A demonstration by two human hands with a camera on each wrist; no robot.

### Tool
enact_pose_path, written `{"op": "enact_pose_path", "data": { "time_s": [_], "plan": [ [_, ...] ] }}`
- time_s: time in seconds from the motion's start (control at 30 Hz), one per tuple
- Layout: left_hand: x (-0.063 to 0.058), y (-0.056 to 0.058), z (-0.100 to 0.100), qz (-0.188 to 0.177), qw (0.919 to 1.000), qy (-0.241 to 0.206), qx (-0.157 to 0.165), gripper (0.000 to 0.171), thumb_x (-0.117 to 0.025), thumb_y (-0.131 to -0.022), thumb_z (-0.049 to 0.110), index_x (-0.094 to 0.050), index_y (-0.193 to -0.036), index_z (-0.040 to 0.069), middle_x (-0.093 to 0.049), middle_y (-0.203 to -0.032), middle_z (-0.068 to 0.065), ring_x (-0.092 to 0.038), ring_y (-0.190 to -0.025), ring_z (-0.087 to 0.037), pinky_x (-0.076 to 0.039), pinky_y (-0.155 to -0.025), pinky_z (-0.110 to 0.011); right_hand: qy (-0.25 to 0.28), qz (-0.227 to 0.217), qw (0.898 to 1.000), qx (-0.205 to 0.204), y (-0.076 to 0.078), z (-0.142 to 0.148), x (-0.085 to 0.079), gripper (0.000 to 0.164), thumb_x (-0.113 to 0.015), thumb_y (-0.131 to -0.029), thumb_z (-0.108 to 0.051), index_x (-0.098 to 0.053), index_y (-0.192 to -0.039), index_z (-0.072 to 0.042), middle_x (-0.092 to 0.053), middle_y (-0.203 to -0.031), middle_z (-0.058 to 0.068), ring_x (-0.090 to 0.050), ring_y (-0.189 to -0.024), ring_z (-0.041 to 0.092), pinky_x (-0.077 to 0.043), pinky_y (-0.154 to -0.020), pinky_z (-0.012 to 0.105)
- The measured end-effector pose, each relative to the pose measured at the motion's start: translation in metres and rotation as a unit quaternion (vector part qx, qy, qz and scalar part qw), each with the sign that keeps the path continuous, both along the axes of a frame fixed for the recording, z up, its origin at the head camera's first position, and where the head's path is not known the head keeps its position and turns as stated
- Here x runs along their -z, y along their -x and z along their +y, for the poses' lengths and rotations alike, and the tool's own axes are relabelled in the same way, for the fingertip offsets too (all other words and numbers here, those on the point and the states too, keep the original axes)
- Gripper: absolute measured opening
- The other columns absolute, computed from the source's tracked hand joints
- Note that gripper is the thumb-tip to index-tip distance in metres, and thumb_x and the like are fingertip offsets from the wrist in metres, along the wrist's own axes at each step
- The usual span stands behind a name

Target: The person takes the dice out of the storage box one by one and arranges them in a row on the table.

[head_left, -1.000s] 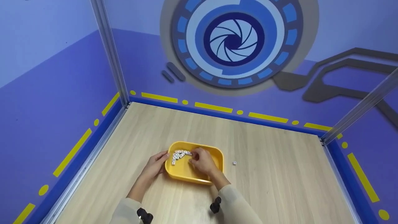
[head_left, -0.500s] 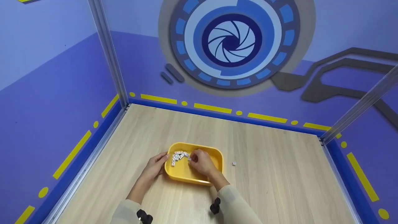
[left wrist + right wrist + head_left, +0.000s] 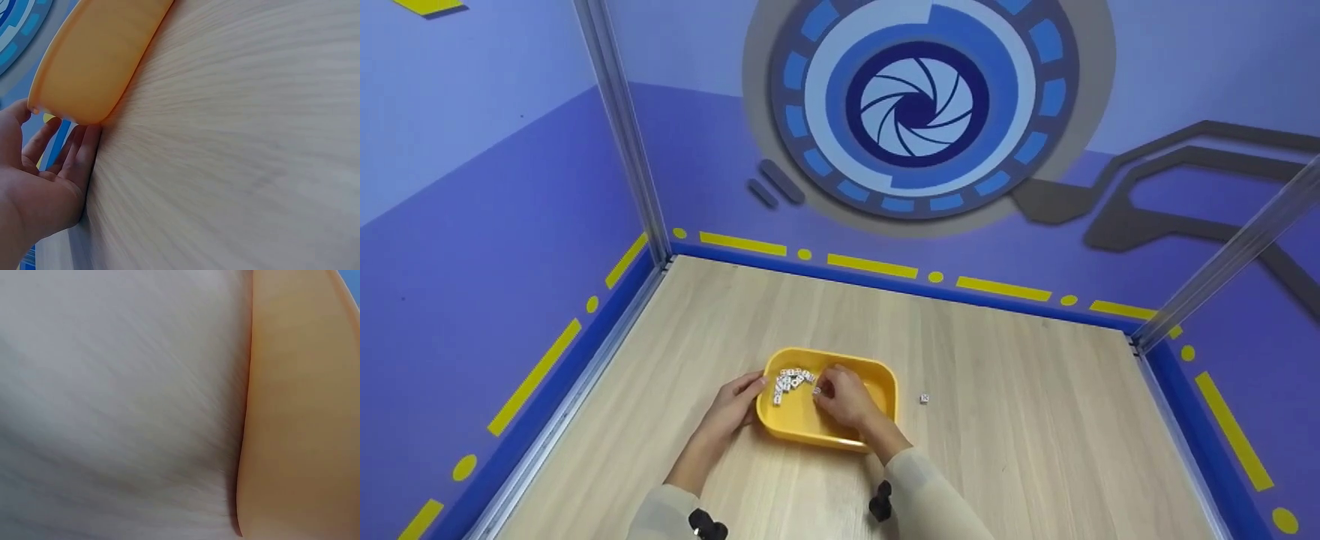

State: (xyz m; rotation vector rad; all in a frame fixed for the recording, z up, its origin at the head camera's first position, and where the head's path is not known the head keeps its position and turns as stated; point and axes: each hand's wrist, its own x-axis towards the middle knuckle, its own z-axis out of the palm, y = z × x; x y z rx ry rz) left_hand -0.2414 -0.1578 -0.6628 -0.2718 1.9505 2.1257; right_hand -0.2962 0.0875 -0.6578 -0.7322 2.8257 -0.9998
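A yellow plastic tray [image 3: 802, 435] rests on the tabletop in the head view. My left hand [image 3: 733, 401] holds its left end, thumb on the rim and fingers low against the outer wall, as the left wrist view shows of the tray [image 3: 95, 62] and hand [image 3: 50, 180]. My right hand [image 3: 846, 396] reaches inside and pinches a white die [image 3: 817, 391] between thumb and fingertips. Left of that, several white dice [image 3: 787, 382] lie bunched in a bent row. In the right wrist view the tray's outer wall [image 3: 304, 422] shows, but the hand is out of sight.
A single die [image 3: 925, 399] lies on the wood-grain table [image 3: 1020, 420], right of the tray. Blue printed walls [image 3: 720, 157] with metal corner posts [image 3: 622, 127] border the table at the back and both sides. Black wrist cameras [image 3: 880, 501] sit at the sleeves.
My right hand has drawn a die off the right end of the row, slightly toward me. The left hand keeps its place on the tray. The head view has tilted up a little.
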Motion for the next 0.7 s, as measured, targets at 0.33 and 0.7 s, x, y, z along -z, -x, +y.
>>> {"op": "enact_pose_path", "data": {
  "time_s": [0.33, 0.7],
  "plan": [
    [-0.003, 0.000, 0.003, 0.005, 0.9999, -0.010, 0.002, 0.062, -0.062, -0.096, 0.048, -0.049, -0.146, 0.014, -0.059, -0.136, -0.013, -0.065, -0.112, -0.026, -0.057, -0.083, -0.034, -0.027, -0.047, 0.998, -0.035, 0.006, 0.010, -0.023, 0.008, -0.071, -0.090, -0.017, -0.067, -0.094, -0.011, -0.061, -0.085, -0.006, -0.056, -0.077, 0.009, -0.050, -0.068, 0.024],
    [-0.001, -0.001, 0.001, 0.000, 1.0000, -0.008, -0.004, 0.058, -0.062, -0.096, 0.048, -0.053, -0.142, 0.013, -0.059, -0.136, -0.012, -0.064, -0.113, -0.026, -0.057, -0.084, -0.035, 0.035, -0.028, 0.997, -0.059, 0.002, 0.064, -0.074, 0.010, -0.071, -0.091, -0.018, -0.065, -0.100, -0.017, -0.062, -0.089, -0.005, -0.059, -0.080, 0.013, -0.054, -0.068, 0.026]
  ]
}}
